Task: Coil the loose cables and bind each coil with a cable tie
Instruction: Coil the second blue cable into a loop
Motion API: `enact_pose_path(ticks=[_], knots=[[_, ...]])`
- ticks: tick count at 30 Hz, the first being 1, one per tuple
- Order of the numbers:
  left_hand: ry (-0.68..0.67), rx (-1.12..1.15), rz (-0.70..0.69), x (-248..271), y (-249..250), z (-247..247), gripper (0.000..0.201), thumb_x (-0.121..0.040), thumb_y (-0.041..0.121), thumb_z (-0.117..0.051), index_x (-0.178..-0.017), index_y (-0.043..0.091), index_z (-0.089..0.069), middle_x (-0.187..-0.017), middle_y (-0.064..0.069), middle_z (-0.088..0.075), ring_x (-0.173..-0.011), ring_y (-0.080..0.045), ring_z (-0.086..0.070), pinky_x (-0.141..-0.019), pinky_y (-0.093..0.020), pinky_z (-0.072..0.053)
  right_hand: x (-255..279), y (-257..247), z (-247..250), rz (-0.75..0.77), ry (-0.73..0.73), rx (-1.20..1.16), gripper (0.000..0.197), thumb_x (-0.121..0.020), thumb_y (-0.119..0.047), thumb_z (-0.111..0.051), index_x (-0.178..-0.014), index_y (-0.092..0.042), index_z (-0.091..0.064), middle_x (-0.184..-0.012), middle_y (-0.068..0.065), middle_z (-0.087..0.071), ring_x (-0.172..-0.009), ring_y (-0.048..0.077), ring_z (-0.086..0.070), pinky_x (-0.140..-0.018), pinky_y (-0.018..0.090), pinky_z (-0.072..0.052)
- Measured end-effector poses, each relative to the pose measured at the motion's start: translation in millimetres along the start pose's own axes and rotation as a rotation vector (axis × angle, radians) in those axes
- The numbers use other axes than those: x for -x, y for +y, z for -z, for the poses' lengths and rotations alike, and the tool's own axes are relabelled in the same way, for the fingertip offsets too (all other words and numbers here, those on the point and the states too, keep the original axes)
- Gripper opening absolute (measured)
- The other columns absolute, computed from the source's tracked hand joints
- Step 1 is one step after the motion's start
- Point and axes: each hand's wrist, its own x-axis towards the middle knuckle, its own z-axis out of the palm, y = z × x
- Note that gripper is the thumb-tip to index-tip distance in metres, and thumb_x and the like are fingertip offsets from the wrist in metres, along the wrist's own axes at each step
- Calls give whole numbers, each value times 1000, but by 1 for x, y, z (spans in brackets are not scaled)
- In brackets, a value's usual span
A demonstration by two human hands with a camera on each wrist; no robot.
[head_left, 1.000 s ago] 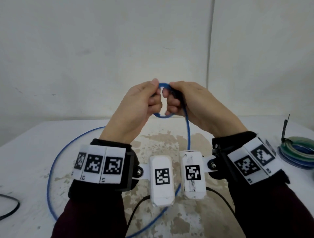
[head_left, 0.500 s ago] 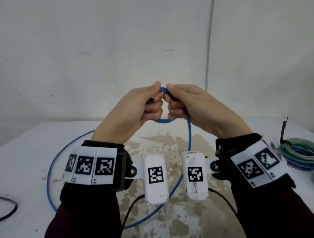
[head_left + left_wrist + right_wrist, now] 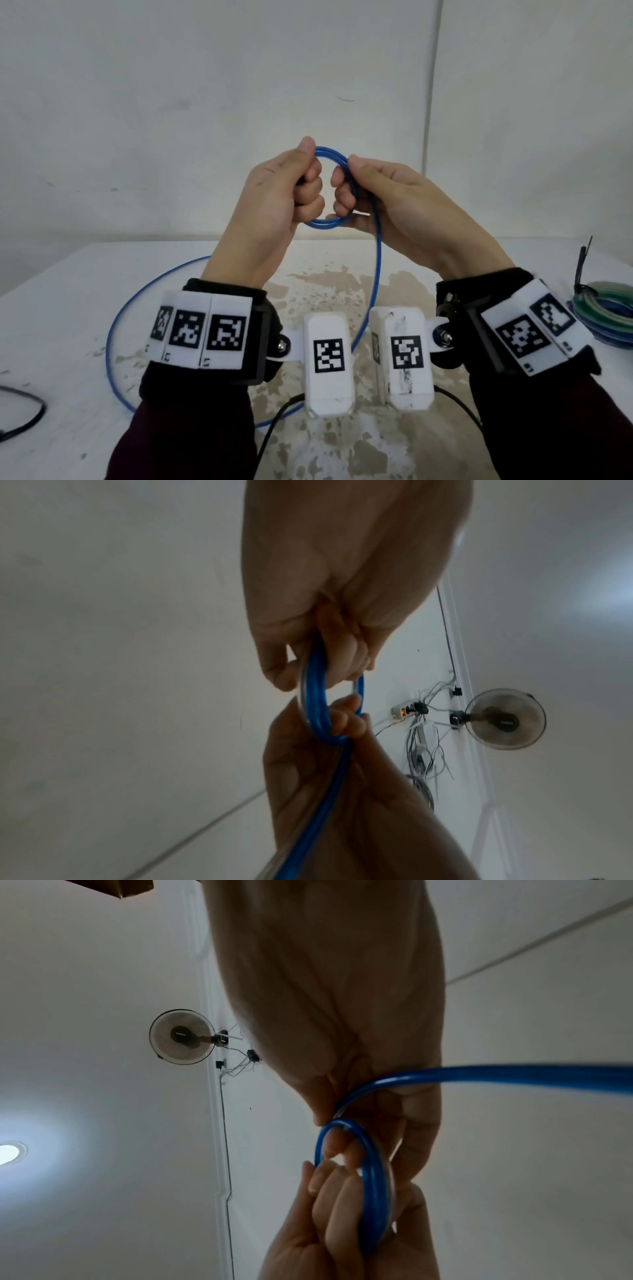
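A thin blue cable is wound into a small coil (image 3: 324, 224) that I hold up in the air over the table. My left hand (image 3: 308, 171) grips the coil's left side, thumb on top and fingers curled. My right hand (image 3: 346, 186) pinches its right side. From the right hand the loose cable (image 3: 376, 267) drops between my wrists and sweeps in a wide loop (image 3: 111, 329) across the table to the left. The left wrist view shows the coil (image 3: 315, 704) running between both hands. In the right wrist view the coil (image 3: 375, 1191) passes through both sets of curled fingers.
A bound coil of green and blue cable (image 3: 606, 308) with a black cable tie (image 3: 582, 263) standing up from it lies at the table's right edge. A black cable (image 3: 32, 411) curves in at the left edge. The white table (image 3: 68, 291) has a worn brown patch in the middle. A wall stands close behind.
My hands have moved slightly apart and the small coil between them has opened into a wider ring. The slack loop on the table has drawn in a little.
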Motion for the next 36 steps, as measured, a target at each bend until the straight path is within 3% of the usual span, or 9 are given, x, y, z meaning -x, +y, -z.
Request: enact_pose_path(ticks=[5, 7, 10, 19, 25, 28, 30, 34, 36], knots=[[83, 68, -64, -1, -4, -13, 37, -103, 27, -33, -68, 14, -34, -49, 9, -21, -43, -8, -17, -47, -17, -25, 2, -3, 2, 13, 43, 4, 31, -102, -25, -38, -83, -9, -56, -71, 4, -58, -69, 14, -60, -80, 30, -56], [144, 129, -91, -2, -5, -15, 38, -104, 27, -32, -68, 14, -34, -49, 9, -21, -43, -8, -17, -47, -17, -27, 2, -3, 2, 30, 39, 19, 23, -100, -20, -43, -88, -7, -58, -74, 5, -62, -74, 14, -64, -84, 34, -57], [179, 170, -101, -3, -6, -14, 38, -104, 29, -32, -69, 14, -33, -50, 8, -20, -45, -9, -16, -46, -15, -29, 2, -1, 4, 50, 44, 65, 14, -97, -9, -49, -98, -6, -62, -80, 6, -67, -81, 16, -68, -80, 31, -57], [231, 225, -124, -4, -6, -10, 38, -104, 28, -30, -69, 14, -36, -50, 8, -21, -43, -8, -17, -49, -19, -26, 3, -3, 2, -28, -39, -57, 36, -103, -22, -34, -106, -3, -64, -93, 11, -69, -94, 21, -68, -76, 34, -58], [147, 348, -142, -4, -4, -16, 38, -105, 21, -25, -72, 11, -40, -51, 6, -27, -43, -8, -23, -49, -14, -36, -3, 3, 1, -42, 69, -164, 32, -101, -26, -40, -81, -12, -61, -76, 0, -64, -77, 12, -63, -73, 22, -53], [107, 333, -110, -4, -3, -16, 36, -104, 20, -24, -72, 11, -39, -53, 4, -27, -44, -10, -26, -56, -18, -43, -3, 3, 4, -21, 61, -155, 34, -102, -27, -36, -75, -15, -53, -74, -2, -59, -74, 10, -60, -72, 21, -50], [10, 279, -24, -3, 1, -10, 35, -102, 19, -24, -72, 12, -40, -53, 2, -30, -47, -13, -31, -62, -23, -42, -2, 0, 8, -10, 44, -160, 35, -103, -26, -32, -73, -16, -47, -69, -3, -54, -70, 10, -55, -73, 22, -47], [-179, 47, 191, 2, 7, 2, 35, -100, 25, -33, -72, 9, -46, -52, 3, -35, -47, -12, -34, -51, -18, -37, 1, -1, 15, -36, -29, -89, 34, -103, -23, -32, -73, -13, -43, -58, -4, -35, -60, 13, -41, -65, 19, -45], [-174, -68, 172, 3, 5, 5, 35, -102, 23, -32, -73, 8, -46, -51, 7, -29, -46, -9, -26, -49, -15, -29, 1, 2, 12, -48, -44, -7, 34, -103, -25, -34, -75, -12, -47, -57, -4, -35, -59, 14, -39, -67, 22, -45]])
